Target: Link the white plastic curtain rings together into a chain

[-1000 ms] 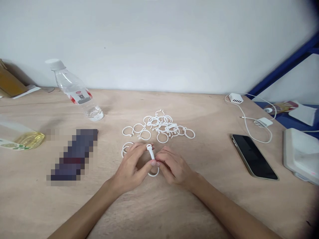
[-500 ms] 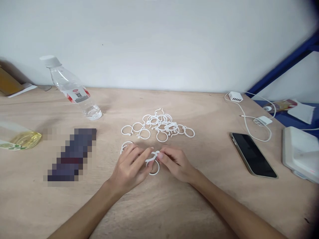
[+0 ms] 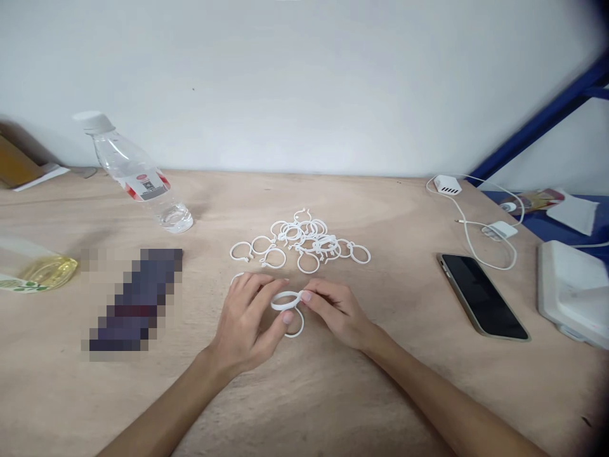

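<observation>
- White plastic ring (image 3: pixel 286 300) sits pinched between both hands just above the table (image 3: pixel 333 393), in front of the loose ring pile (image 3: pixel 304 243).
- Left hand (image 3: pixel 247 320) grasps the ring's near-left edge with thumb and fingers; right hand (image 3: pixel 335 309) pinches its right end with the fingertips.
- Second ring (image 3: pixel 295 325) lies under or against the held one, partly hidden by the thumb; can't tell if the two are linked.
- Step looks like working the ring's clasp or joining two rings; next move likely needs a steady two-sided pinch and a small twist at the gap.
- Around: water bottle (image 3: pixel 133 172) far left, oil bottle (image 3: pixel 35 271) at left edge, blurred dark item (image 3: pixel 136 298), phone (image 3: pixel 481 296) right, charger and cable (image 3: pixel 469 219), white box (image 3: pixel 571 295).
- Nothing blocks the hands; the pile is near but apart.
</observation>
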Demonstrator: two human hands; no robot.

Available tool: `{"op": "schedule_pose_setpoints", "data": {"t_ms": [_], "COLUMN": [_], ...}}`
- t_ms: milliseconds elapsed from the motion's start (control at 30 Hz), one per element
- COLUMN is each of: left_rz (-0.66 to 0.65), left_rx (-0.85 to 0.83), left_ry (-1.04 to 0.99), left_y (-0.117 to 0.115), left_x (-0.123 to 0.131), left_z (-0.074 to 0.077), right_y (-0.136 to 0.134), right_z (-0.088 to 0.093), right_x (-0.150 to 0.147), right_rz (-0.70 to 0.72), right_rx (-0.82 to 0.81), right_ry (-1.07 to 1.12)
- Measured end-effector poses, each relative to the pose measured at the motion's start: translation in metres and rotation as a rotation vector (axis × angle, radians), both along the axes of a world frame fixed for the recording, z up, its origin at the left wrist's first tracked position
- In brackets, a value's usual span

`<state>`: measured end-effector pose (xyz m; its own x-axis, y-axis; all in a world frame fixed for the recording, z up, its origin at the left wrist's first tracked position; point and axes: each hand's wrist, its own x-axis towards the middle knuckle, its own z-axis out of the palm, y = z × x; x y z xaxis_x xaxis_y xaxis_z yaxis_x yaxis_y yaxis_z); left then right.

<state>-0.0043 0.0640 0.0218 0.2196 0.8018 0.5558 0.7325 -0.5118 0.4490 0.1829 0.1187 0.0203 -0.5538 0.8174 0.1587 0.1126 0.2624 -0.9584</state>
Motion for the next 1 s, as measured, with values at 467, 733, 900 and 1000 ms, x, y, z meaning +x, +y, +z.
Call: {"op": "schedule_pose_setpoints", "data": {"t_ms": [467, 733, 900, 1000], "left_rz": [-0.024, -0.010, -0.017, -0.015], "left_rx": [-0.151, -0.130, -0.141, -0.148], "left_ry": [-0.005, 0.002, -0.008, -0.003], "left_y": [0.003, 0.004, 0.004, 0.004], "left_x": [0.000, 0.000, 0.001, 0.002], "left_z": [-0.001, -0.005, -0.005, -0.006], "right_y": [-0.002, -0.008, -0.013, -0.013], "right_z": [0.001, -0.003, -0.001, -0.001], "right_x": [0.000, -0.005, -0.007, -0.008], "right_rz": [0.084, 0.022, 0.060, 0.068], "right_rx": [0.001, -0.131, -0.095, -0.017], "right_ry": [-0.024, -0.010, -0.036, -0.065]}}
